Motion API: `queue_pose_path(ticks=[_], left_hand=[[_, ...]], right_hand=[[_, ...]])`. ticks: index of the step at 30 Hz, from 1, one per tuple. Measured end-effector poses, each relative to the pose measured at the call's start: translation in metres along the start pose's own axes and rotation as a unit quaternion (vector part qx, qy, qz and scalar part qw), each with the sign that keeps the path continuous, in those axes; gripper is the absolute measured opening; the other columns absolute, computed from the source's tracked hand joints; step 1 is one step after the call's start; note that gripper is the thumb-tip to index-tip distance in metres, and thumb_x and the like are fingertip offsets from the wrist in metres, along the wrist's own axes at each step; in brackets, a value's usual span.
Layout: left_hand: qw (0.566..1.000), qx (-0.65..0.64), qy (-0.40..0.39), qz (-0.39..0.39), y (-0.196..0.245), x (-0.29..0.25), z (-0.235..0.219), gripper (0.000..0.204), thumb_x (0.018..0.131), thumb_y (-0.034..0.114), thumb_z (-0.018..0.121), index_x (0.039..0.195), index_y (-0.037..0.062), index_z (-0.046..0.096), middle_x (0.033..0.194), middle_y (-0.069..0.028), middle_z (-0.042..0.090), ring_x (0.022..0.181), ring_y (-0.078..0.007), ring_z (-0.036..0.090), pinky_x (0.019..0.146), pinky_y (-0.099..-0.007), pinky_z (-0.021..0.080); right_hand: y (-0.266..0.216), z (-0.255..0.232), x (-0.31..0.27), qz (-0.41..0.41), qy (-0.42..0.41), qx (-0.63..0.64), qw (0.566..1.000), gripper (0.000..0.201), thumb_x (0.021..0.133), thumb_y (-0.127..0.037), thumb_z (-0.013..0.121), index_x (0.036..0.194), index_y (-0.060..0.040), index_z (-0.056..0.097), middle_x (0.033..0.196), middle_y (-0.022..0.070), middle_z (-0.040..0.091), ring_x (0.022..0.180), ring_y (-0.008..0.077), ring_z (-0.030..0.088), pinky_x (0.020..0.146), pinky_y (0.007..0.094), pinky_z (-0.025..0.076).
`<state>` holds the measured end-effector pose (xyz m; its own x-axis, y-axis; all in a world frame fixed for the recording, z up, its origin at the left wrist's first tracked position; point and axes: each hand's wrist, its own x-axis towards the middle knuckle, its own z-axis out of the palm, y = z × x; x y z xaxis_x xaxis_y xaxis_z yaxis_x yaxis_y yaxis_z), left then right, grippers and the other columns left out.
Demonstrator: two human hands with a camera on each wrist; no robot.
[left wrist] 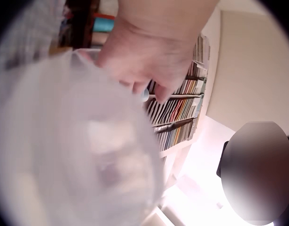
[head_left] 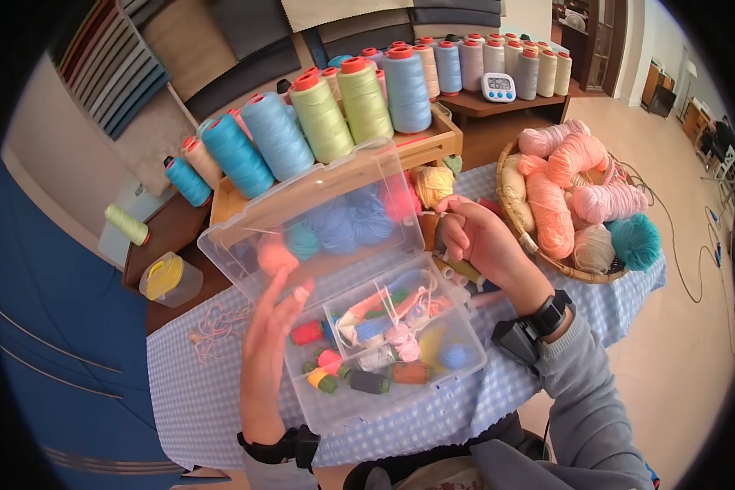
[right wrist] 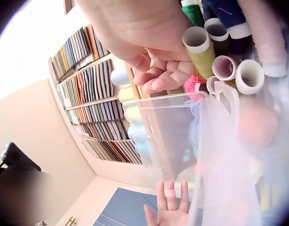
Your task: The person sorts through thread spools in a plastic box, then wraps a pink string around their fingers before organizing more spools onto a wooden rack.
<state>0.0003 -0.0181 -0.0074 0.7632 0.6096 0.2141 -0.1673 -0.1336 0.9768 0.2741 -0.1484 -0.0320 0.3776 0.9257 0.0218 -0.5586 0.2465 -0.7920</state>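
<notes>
A clear plastic box point(head_left: 388, 347) sits on the checked cloth with its clear lid point(head_left: 335, 253) raised at the back. Inside its compartments are small thread spools point(head_left: 367, 380), coloured yarn pieces and a little blue ball point(head_left: 454, 354). My left hand point(head_left: 271, 339) is at the box's left side, fingers extended and holding nothing; in the right wrist view that hand point(right wrist: 171, 212) shows spread fingers. Beyond the box's right side, my right hand point(head_left: 483, 245) hovers with loosely bent fingers and nothing in them. In the right wrist view, the right hand point(right wrist: 154, 52) is beside several thread tubes point(right wrist: 201, 49).
Yarn balls point(head_left: 343, 224) show through the lid. A wicker basket point(head_left: 510, 192) of yarn skeins stands at right. Large thread cones point(head_left: 367, 98) line a wooden shelf behind, with a white timer point(head_left: 498, 86). Loose pink yarn point(head_left: 219, 333) and a yellow-lidded tub point(head_left: 170, 279) are at left.
</notes>
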Motion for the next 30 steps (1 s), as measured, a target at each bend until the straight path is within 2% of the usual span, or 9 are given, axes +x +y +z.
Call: queue_pose_path(ticks=[7, 10, 11, 14, 15, 19, 22, 25, 30], left_hand=[[0.97, 0.126, -0.186, 0.095, 0.058, -0.035, 0.017, 0.091, 0.083, 0.062, 0.035, 0.135, -0.0083, 0.012, 0.143, -0.0236, 0.01, 0.134, -0.0312, 0.005, 0.107, -0.046, 0.008], [0.973, 0.121, -0.196, 0.011, 0.105, -0.051, 0.044, 0.089, 0.082, 0.063, 0.035, 0.133, -0.0087, 0.02, 0.141, -0.0264, 0.01, 0.133, -0.0359, 0.006, 0.105, -0.0515, 0.009], [0.95, 0.081, -0.244, 0.177, 0.095, -0.05, 0.048, 0.081, 0.084, 0.06, 0.036, 0.126, -0.0091, 0.035, 0.14, -0.0284, 0.013, 0.132, -0.0392, 0.008, 0.103, -0.0562, 0.011], [0.952, 0.116, -0.138, 0.249, 0.097, -0.06, 0.061, 0.068, 0.086, 0.053, 0.041, 0.116, -0.0077, 0.046, 0.133, -0.0274, 0.031, 0.128, -0.0341, 0.026, 0.103, -0.0513, 0.019], [0.915, 0.344, 0.209, 0.016, 0.098, -0.068, 0.079, 0.048, 0.088, 0.035, 0.046, 0.112, -0.0062, 0.05, 0.121, -0.0224, 0.047, 0.11, -0.0261, 0.048, 0.099, -0.0428, 0.03], [0.947, 0.301, 0.069, 0.09, 0.085, -0.056, 0.06, 0.028, 0.085, 0.007, 0.048, 0.11, -0.0031, 0.054, 0.091, -0.0124, 0.063, 0.075, -0.0109, 0.055, 0.07, -0.0212, 0.042], [0.929, 0.347, 0.063, -0.111, 0.073, -0.046, 0.052, 0.028, 0.077, 0.006, 0.058, 0.106, 0.0049, 0.059, 0.078, -0.0088, 0.064, 0.06, -0.012, 0.059, 0.063, -0.0281, 0.043], [0.854, 0.514, -0.009, -0.079, 0.045, -0.049, 0.035, 0.024, 0.077, 0.009, 0.061, 0.101, 0.007, 0.062, 0.066, -0.0087, 0.059, 0.053, -0.0136, 0.055, 0.049, -0.026, 0.038], [0.857, 0.514, -0.024, 0.033, 0.032, -0.052, 0.033, 0.025, 0.076, 0.008, 0.063, 0.101, 0.0073, 0.063, 0.055, -0.007, 0.05, 0.049, -0.0112, 0.049, 0.045, -0.0234, 0.036]], right_hand=[[0.002, -0.004, 0.001, -0.019, 0.003, 0.035, 0.999, 0.019, 0.091, -0.022, 0.038, 0.095, -0.0068, 0.048, 0.053, -0.0008, 0.036, 0.049, 0.012, 0.043, 0.043, 0.0245, 0.039], [0.008, -0.014, 0.007, -0.045, -0.037, 0.044, 0.997, 0.022, 0.091, -0.021, 0.036, 0.099, -0.0035, 0.048, 0.056, 0.0002, 0.042, 0.049, 0.0121, 0.047, 0.048, 0.022, 0.041], [0.007, -0.014, 0.006, -0.044, -0.038, 0.045, 0.997, 0.022, 0.091, -0.021, 0.036, 0.099, -0.0035, 0.048, 0.056, 0.0002, 0.042, 0.049, 0.0121, 0.047, 0.048, 0.022, 0.041], [0.005, -0.01, 0.004, -0.029, -0.016, 0.036, 0.999, 0.02, 0.09, -0.023, 0.038, 0.095, -0.0065, 0.048, 0.053, -0.0011, 0.037, 0.05, 0.0122, 0.043, 0.048, 0.0223, 0.038], [0.005, -0.009, 0.004, -0.024, -0.012, 0.035, 0.999, 0.02, 0.09, -0.023, 0.038, 0.095, -0.0066, 0.048, 0.053, -0.0011, 0.037, 0.05, 0.0121, 0.043, 0.047, 0.0224, 0.038], [0.006, -0.012, 0.005, -0.019, -0.027, 0.041, 0.999, 0.02, 0.089, -0.022, 0.039, 0.096, -0.0057, 0.049, 0.054, -0.0005, 0.04, 0.049, 0.0121, 0.044, 0.047, 0.0225, 0.039], [0.007, -0.013, 0.006, -0.024, -0.03, 0.051, 0.998, 0.021, 0.088, -0.022, 0.041, 0.098, -0.0048, 0.049, 0.055, 0.0001, 0.042, 0.049, 0.0124, 0.045, 0.048, 0.0227, 0.039], [0.008, -0.014, 0.006, -0.04, -0.023, 0.044, 0.998, 0.021, 0.088, -0.022, 0.041, 0.097, -0.0047, 0.05, 0.054, 0.0001, 0.042, 0.049, 0.0122, 0.045, 0.047, 0.0225, 0.039], [0.009, -0.014, 0.006, -0.044, -0.026, 0.046, 0.998, 0.021, 0.089, -0.02, 0.04, 0.095, -0.0048, 0.052, 0.054, 0.0003, 0.043, 0.048, 0.0121, 0.047, 0.046, 0.0221, 0.04]])
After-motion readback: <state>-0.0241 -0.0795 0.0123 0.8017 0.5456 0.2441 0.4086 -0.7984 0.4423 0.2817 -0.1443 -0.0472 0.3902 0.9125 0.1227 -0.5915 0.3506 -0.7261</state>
